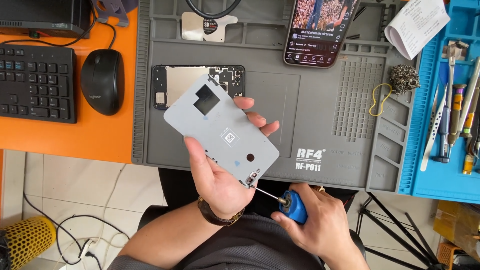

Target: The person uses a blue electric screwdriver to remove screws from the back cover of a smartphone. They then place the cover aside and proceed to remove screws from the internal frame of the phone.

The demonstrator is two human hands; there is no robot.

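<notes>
My left hand grips a grey rectangular phone panel, tilted, with a square cut-out near its top and a small sticker in the middle. My right hand holds a blue-handled screwdriver; its thin metal tip touches a small bracket at the panel's lower corner. Behind the panel, an opened phone body lies flat on the grey work mat, partly hidden by the panel.
A switched-on phone plays a video at the mat's top. A black mouse and keyboard sit left on the orange desk. A blue tray at right holds tweezers and screwdrivers. Yellow rubber band, paper slip.
</notes>
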